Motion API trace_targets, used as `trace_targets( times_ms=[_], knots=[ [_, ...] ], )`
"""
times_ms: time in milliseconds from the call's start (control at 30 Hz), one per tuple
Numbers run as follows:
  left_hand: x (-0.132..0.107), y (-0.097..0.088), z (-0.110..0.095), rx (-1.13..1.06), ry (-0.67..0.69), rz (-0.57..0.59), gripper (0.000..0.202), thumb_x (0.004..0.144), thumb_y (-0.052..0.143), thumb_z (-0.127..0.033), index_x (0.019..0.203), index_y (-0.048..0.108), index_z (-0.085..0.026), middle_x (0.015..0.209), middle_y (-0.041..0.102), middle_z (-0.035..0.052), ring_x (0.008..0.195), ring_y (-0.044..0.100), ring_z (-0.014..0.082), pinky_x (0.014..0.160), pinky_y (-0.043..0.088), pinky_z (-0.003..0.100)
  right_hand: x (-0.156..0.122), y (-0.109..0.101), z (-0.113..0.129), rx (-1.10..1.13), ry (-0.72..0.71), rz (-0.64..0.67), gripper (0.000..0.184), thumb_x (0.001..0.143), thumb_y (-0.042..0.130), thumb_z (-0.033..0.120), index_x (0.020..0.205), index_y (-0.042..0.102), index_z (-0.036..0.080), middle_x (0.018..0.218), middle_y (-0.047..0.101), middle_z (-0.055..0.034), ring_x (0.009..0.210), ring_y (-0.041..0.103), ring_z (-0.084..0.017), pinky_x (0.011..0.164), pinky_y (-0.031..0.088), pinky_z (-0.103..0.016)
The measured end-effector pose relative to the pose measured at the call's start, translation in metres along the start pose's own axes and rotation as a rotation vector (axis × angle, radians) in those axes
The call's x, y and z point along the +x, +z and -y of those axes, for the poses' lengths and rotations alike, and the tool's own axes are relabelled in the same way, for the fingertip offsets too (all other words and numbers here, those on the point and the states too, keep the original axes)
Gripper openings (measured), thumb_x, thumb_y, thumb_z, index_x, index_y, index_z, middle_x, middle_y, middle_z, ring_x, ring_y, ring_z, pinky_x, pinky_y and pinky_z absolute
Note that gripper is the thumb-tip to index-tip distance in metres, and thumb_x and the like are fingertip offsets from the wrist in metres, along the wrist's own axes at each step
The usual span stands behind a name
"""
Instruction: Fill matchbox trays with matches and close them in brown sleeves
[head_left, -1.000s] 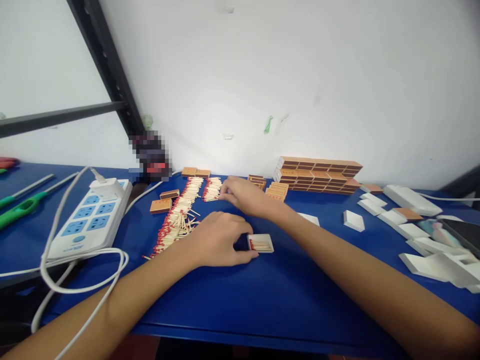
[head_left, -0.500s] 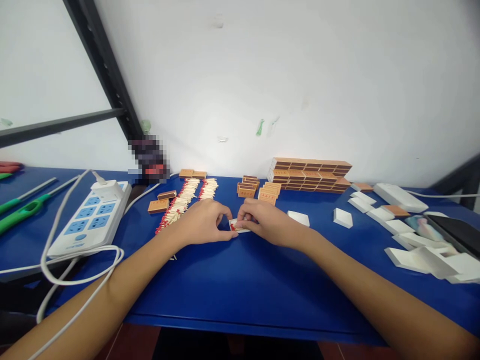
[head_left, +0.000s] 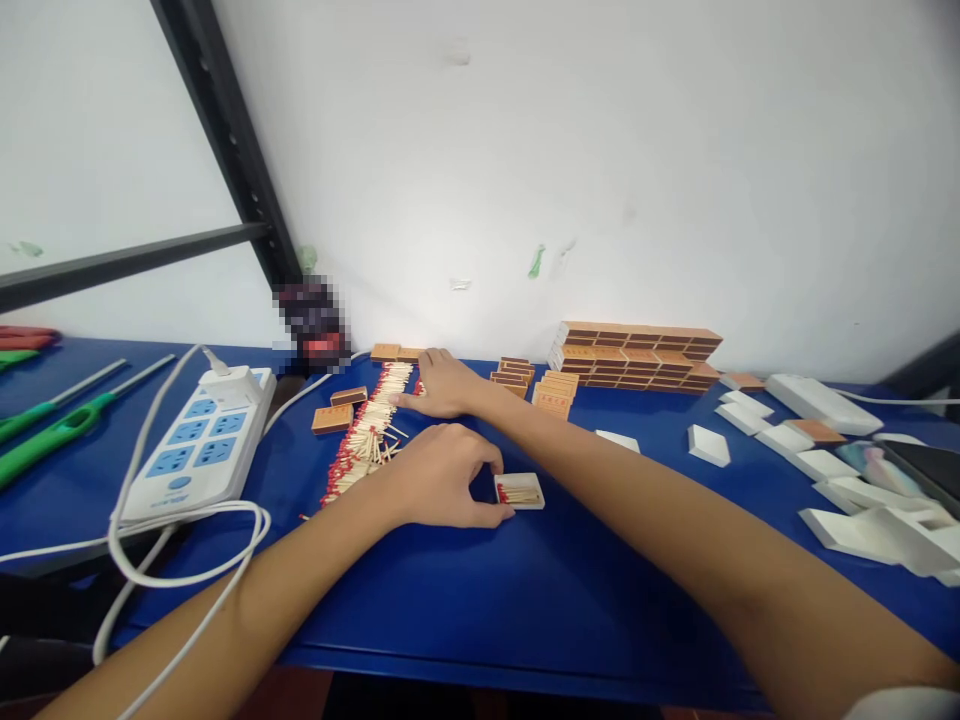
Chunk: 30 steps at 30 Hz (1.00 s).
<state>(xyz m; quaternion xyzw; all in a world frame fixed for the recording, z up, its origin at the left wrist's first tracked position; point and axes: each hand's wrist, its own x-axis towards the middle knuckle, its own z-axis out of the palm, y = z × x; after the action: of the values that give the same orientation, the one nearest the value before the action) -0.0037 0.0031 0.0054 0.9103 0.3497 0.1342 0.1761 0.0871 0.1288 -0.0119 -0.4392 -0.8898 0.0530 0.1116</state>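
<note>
My left hand (head_left: 439, 478) rests on the blue table (head_left: 525, 590), thumb and fingers pinching the left end of a small white matchbox tray (head_left: 520, 491) that holds a few red-tipped matches. My right hand (head_left: 439, 384) reaches across to the far side, its fingers lying on the rows of loose red-tipped matches (head_left: 367, 432). The fingertips are partly hidden among the matches, so I cannot tell whether they pinch any.
Orange matchbox sleeves lie scattered (head_left: 332, 418) and stacked (head_left: 637, 354) against the white wall. Empty white trays (head_left: 784, 438) spread at the right beside a phone (head_left: 911, 462). A white power strip (head_left: 196, 443) with cables and green lighters (head_left: 52, 428) sit at the left.
Both hands were together at the tray half a second ago. My right hand has since gone back to the match pile, and my left hand has drawn the tray nearer and to the right.
</note>
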Motion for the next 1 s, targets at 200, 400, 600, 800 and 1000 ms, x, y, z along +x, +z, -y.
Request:
trace_targets(
  times_ms=[200, 400, 600, 800, 1000],
  knots=[
    [-0.001, 0.002, 0.002, -0.008, 0.024, -0.006, 0.031, 0.076, 0.083, -0.042, 0.089, 0.079, -0.014, 0.066, 0.062, -0.0018, 0.056, 0.048, 0.0115, 0.056, 0.028, 0.029, 0.000, 0.027, -0.002, -0.031, 0.051, -0.063, 0.105, 0.100, 0.037, 0.077, 0.158, 0.032, -0.010, 0.157, 0.045, -0.0370, 0.145, 0.045, -0.045, 0.120, 0.034, -0.054],
    [-0.001, 0.001, 0.001, -0.013, 0.030, -0.016, 0.031, 0.075, 0.083, -0.041, 0.090, 0.079, -0.014, 0.065, 0.062, -0.0020, 0.056, 0.048, 0.0117, 0.055, 0.028, 0.028, 0.005, 0.036, -0.009, -0.044, 0.033, -0.079, 0.104, 0.101, 0.025, 0.078, 0.160, 0.030, -0.008, 0.162, 0.040, -0.0363, 0.149, 0.041, -0.045, 0.122, 0.031, -0.056],
    [-0.002, 0.001, 0.001, -0.010, 0.039, -0.009, 0.029, 0.075, 0.083, -0.041, 0.086, 0.078, -0.015, 0.066, 0.063, -0.0016, 0.056, 0.049, 0.0119, 0.055, 0.027, 0.028, 0.008, 0.045, -0.016, -0.045, -0.019, -0.054, 0.098, 0.106, 0.023, 0.069, 0.157, 0.031, -0.014, 0.164, 0.034, -0.0393, 0.156, 0.033, -0.045, 0.126, 0.028, -0.057],
    [-0.002, 0.001, 0.000, 0.004, 0.048, -0.012, 0.029, 0.076, 0.083, -0.040, 0.087, 0.078, -0.014, 0.065, 0.063, -0.0014, 0.056, 0.049, 0.0118, 0.055, 0.027, 0.028, -0.001, 0.044, -0.019, -0.044, -0.102, -0.092, 0.072, 0.110, 0.034, 0.056, 0.153, 0.043, 0.000, 0.155, 0.051, -0.0326, 0.148, 0.046, -0.040, 0.121, 0.036, -0.058],
    [-0.003, 0.005, 0.000, 0.024, 0.089, -0.023, 0.029, 0.077, 0.081, -0.042, 0.087, 0.078, -0.015, 0.067, 0.066, -0.0011, 0.056, 0.049, 0.0118, 0.055, 0.027, 0.029, -0.018, 0.041, -0.025, -0.068, -0.164, -0.082, 0.055, 0.110, 0.045, 0.046, 0.149, 0.050, 0.008, 0.151, 0.055, -0.0256, 0.147, 0.048, -0.035, 0.122, 0.040, -0.053]
  ],
)
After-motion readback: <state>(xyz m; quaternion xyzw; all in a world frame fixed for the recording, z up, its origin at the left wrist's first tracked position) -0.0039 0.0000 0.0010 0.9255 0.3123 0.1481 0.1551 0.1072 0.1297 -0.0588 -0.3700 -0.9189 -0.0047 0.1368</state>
